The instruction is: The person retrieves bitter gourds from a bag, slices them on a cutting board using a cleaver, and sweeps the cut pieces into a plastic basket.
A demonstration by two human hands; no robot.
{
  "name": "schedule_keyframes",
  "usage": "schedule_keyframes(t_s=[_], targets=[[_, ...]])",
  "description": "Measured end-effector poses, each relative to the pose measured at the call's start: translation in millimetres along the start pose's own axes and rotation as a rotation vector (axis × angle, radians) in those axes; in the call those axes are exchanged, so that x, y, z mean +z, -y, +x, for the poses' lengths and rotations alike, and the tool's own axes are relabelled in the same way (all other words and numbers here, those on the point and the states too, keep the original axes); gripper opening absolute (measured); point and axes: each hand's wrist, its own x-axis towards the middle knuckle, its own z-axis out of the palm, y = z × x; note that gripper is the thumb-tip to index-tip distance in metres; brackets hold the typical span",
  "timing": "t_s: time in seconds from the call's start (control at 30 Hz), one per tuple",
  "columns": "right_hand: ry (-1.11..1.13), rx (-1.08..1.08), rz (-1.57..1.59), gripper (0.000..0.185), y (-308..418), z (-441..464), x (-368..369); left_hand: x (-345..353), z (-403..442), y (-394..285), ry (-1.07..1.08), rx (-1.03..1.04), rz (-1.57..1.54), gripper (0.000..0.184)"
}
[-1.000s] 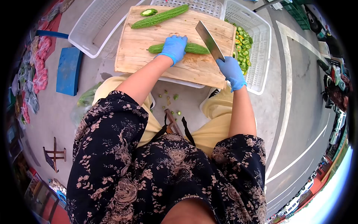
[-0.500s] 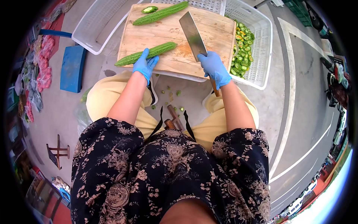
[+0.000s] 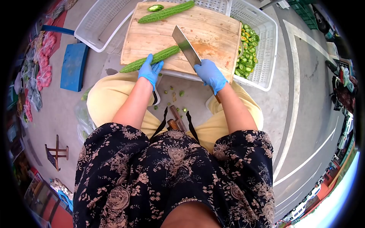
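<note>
A long green bitter melon (image 3: 168,53) lies slanted along the near left edge of the wooden cutting board (image 3: 152,40). My left hand (image 3: 149,72), in a blue glove, is closed around the melon's middle. My right hand (image 3: 211,74), also gloved, grips the handle of a cleaver (image 3: 185,45). Its broad blade points up and left over the board, with its near part close to the melon's right tip. Whether blade and melon touch, I cannot tell. A second bitter melon (image 3: 167,13) rests at the far edge, beside a short cut piece (image 3: 155,7).
Right of the board, a white plastic basket (image 3: 269,57) holds many green slices (image 3: 247,55). Another white basket (image 3: 99,43) stands at the left, near a blue box (image 3: 73,68). Scraps (image 3: 181,93) lie on the ground between my legs. A small folding stool (image 3: 57,154) is farther left.
The cleaver has moved left, its blade nearer the melon's right tip, and my right hand has shifted left and slightly down with it. My left hand stays on the melon.
</note>
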Motion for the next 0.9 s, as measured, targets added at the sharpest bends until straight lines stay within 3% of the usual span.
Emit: schedule_keyframes(t_s=[0.4, 0.6, 0.7, 0.8, 0.9], targets=[[0.04, 0.056, -0.065, 0.029, 2.3, 8.5, 3.7, -3.6, 1.6, 3.8, 0.007, 0.039, -0.014, 0.037], [-0.017, -0.053, -0.226, 0.028, 2.8, 28.2, 16.1, -6.6, 8.0, 5.1, 0.053, 0.06, 0.0, 0.037], [-0.021, -0.041, -0.233, 0.029, 2.5, 27.5, 8.1, -4.6, 6.4, -8.7, 0.08, 0.223, 0.117, 0.038], [-0.027, 0.036, -0.19, 0.029, 8.5, 16.2, -11.9, 8.5, -11.2, -40.7, 0.035, 0.524, 0.308, 0.037], [-0.179, -0.067, -0.403, 0.027, -11.3, 30.6, -10.6, 14.0, -5.4, -60.7, 0.073, 0.609, 0.522, 0.049]])
